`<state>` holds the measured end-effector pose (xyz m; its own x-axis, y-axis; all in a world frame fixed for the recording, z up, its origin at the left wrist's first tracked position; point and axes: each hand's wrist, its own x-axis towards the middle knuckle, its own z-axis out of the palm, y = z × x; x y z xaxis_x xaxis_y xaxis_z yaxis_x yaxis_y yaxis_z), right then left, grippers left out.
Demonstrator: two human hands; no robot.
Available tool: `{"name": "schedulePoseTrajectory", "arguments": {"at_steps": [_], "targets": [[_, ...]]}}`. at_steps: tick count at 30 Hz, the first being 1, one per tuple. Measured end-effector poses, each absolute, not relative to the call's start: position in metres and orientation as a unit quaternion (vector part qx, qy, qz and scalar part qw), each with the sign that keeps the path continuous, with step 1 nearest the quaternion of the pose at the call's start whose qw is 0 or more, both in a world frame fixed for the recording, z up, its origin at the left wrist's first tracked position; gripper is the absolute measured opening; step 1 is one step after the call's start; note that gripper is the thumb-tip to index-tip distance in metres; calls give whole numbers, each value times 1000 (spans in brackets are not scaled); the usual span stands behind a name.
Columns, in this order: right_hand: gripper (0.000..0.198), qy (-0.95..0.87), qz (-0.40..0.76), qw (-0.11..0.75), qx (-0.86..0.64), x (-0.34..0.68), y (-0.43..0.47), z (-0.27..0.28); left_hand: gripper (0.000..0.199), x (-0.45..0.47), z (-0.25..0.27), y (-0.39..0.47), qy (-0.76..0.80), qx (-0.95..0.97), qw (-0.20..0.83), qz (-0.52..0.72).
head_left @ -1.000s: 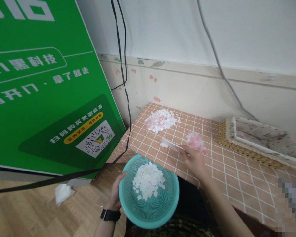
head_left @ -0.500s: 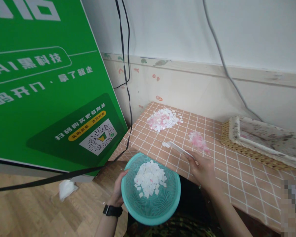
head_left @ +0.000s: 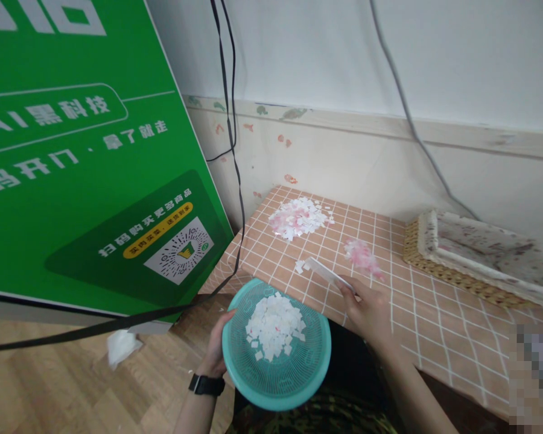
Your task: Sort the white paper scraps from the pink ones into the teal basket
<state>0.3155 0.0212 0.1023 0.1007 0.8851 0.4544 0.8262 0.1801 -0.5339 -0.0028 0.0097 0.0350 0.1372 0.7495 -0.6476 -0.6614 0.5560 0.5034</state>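
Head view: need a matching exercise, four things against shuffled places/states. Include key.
Things
1. round turquoise plastic colander
2. thin flat white strip
3. rectangular tan woven basket
4. black band with a buckle

Places/states
A. standing on the brown tablecloth with white grid lines
B. worn around the left wrist
C. gripped at the rim by the left hand, with small flat white pieces inside
D. held in the right hand

Pairs: 1-C, 2-D, 3-A, 4-B
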Motion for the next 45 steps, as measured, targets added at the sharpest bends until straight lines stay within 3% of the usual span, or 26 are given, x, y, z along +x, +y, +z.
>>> {"name": "schedulePoseTrajectory", "arguments": {"at_steps": [19, 29, 39, 45], "targets": [[24, -645, 41, 387, -658, 312, 14, 100, 19, -3, 34, 10, 459, 47, 763, 452], [25, -657, -15, 367, -658, 299, 30, 97, 20, -2, 36, 10, 460, 49, 762, 453], [26, -706, 50, 373, -600, 286, 27, 96, 20, -3, 33, 10, 462, 46, 759, 458], [23, -722, 159, 390, -549, 281, 17, 106, 19, -4, 35, 10, 457, 44, 762, 458]]}}
